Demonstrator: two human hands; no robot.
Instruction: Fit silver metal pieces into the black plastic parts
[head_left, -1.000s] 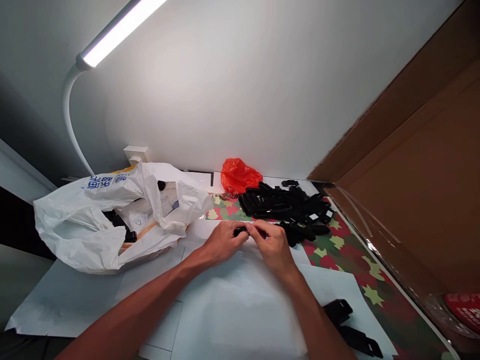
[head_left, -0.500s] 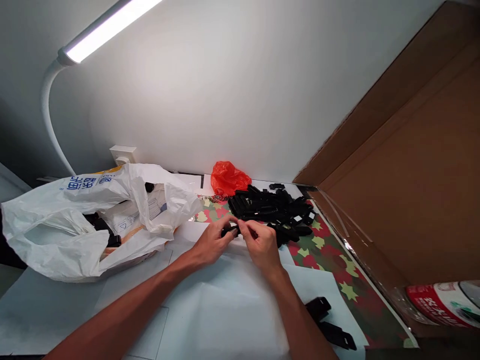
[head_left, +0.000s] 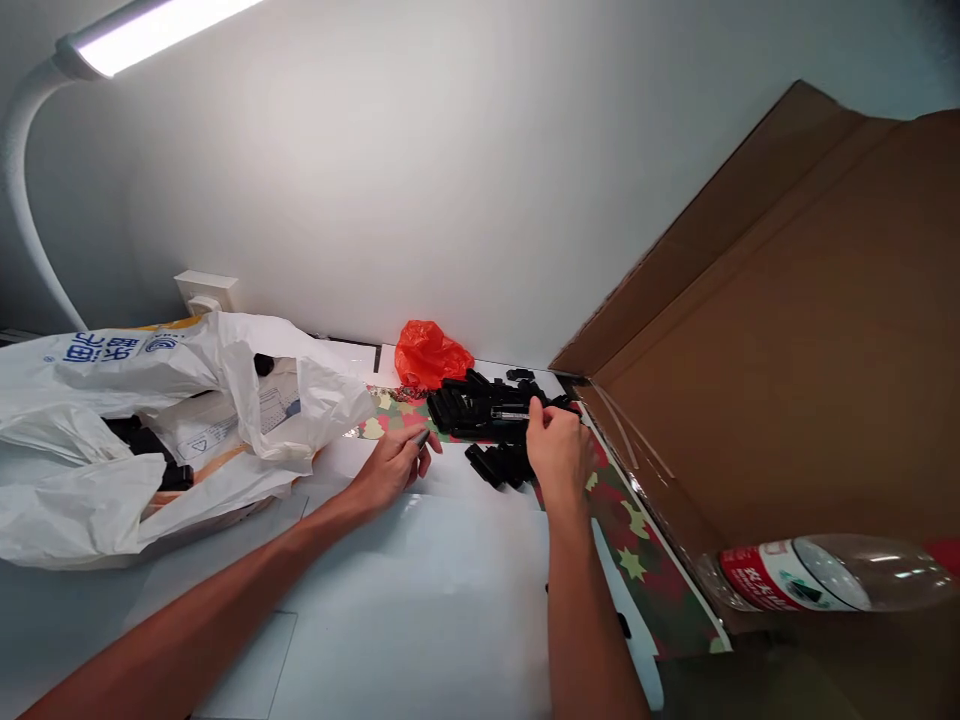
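My left hand (head_left: 394, 465) rests above the white sheet with its fingers curled. A small dark grey pointed piece (head_left: 421, 438) shows at its thumb and forefinger; its kind is too small to make out. My right hand (head_left: 559, 450) is at the right side of a pile of black plastic pieces (head_left: 461, 412), its thumb and forefinger pinched together. From those fingertips a slim black piece with a shiny strip (head_left: 510, 414) reaches left over the pile. Several more black pieces (head_left: 499, 465) lie just in front, between the two hands.
A white plastic bag (head_left: 330, 400) with black items inside spreads on the left. A crumpled red bag (head_left: 431, 355) sits behind the pile. Cardboard (head_left: 787, 350) stands to the right, near a clear bottle (head_left: 885, 575). A lamp (head_left: 30, 200) rises at far left.
My hands were together over a small black piece; now they are apart. My right hand has moved right and forward to the pile, my left slightly back. The view has turned right.
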